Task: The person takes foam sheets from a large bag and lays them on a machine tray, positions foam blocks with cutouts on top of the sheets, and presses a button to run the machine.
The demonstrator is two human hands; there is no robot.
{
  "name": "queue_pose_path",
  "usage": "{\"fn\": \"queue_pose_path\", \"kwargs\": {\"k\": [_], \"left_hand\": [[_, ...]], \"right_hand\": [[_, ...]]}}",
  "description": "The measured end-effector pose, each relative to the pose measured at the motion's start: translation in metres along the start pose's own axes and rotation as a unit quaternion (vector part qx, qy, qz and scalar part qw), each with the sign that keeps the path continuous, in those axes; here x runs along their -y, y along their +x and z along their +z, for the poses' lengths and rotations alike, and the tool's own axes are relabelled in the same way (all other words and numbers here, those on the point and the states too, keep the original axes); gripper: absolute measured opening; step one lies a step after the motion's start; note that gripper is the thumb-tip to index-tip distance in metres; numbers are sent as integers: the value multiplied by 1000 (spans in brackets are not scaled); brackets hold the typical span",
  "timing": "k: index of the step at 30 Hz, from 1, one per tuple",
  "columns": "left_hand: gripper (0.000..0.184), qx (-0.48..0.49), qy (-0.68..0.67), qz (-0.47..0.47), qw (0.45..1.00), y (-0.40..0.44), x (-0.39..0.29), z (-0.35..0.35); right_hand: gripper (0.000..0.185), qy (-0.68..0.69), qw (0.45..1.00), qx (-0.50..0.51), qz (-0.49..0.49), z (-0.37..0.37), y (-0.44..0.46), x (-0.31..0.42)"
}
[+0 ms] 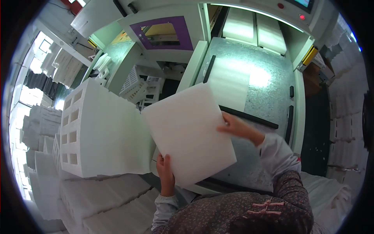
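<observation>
White sheet (189, 132) is held up in front of the body, askew to the machine and overlapping the near left part of the metal bed (269, 99) as seen from above. Its lower left edge is pinched by the left grip (166, 175), thumb laid over the top face. The right edge is met by the right grip (239, 126), fingertips at the rim; whether it is clenched there or only rested cannot be told (hand a bit blurred).

Step in hand, as judged: the sheet is being handled in the air, two-handed, not set down. For any next move, a level sheet and matched support at both edges would seem to be called for, with the long black bar (249, 117) kept clear of, since the right grip is placed just beside it. Bending under a one-sided hold could be expected, the sheet being thin.

On the bed, a pale rectangle (230, 85) is seen beyond the bar (sheet or reflection, unclear). To the left, a large white block (113, 132) with rectangular openings in its side is placed near the sheet. Behind it, white slotted pieces (134, 84) are piled below a purple-framed window (187, 33).
</observation>
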State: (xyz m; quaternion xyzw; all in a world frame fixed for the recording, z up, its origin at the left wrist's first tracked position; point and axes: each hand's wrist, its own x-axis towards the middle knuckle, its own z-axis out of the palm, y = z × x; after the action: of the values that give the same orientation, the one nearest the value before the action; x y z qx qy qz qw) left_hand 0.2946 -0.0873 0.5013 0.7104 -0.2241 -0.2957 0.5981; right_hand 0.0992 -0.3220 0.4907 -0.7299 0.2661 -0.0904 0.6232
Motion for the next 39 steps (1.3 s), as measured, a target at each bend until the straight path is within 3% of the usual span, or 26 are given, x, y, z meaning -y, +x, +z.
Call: {"fn": "queue_pose_path", "kwargs": {"k": [2,4,8,12,13,15,17,22,23,24,26,27,30,32,33,35,39], "left_hand": [[31,-17,-28,-34,999,-5,-11,9],[32,-16,-11,-23,1000,-7,-11,11],[35,-40,48,-5,998,-13,-7,13],[37,-44,114,74,990,-18,-12,23],[37,-40,113,78,990,-18,-15,24],[37,13,48,53,997,-21,-26,18],[37,72,-13,23,997,-23,-32,15],[38,90,-4,11,996,-17,-25,39],[39,92,1,7,996,-16,-23,43],[39,93,5,1,996,-15,-21,46],[40,95,13,-7,995,-14,-16,52],[40,94,15,-10,995,-12,-14,56],[41,76,28,20,997,-12,-6,54],[41,46,14,12,999,-8,7,47],[41,52,16,13,998,-7,7,48],[41,38,27,10,999,-7,4,50],[41,35,51,-3,998,-6,7,51]], "right_hand": [[73,-86,975,-187,-86,35,-27,12],[74,-295,899,-305,-111,51,-48,21],[66,-228,922,-289,-118,94,-87,34],[61,-513,784,-266,-225,109,-106,37],[61,-514,782,-271,-224,101,-107,39],[64,-194,919,-272,-211,63,-104,43],[69,155,940,-248,-176,31,-102,46],[76,195,952,-201,-125,-11,-120,37],[73,184,943,-245,-131,-23,-120,28],[72,108,949,-296,-25,-44,-126,33],[71,237,903,-343,-103,-93,-121,-12],[68,230,873,-409,-132,-115,-119,-29],[66,215,859,-451,-113,-192,-126,-103],[66,134,833,-536,-24,-226,-123,-163],[66,135,830,-541,-23,-228,-122,-172],[60,-44,819,-566,86,-231,-120,-186],[48,-386,696,-525,302,-229,-114,-212]]}}
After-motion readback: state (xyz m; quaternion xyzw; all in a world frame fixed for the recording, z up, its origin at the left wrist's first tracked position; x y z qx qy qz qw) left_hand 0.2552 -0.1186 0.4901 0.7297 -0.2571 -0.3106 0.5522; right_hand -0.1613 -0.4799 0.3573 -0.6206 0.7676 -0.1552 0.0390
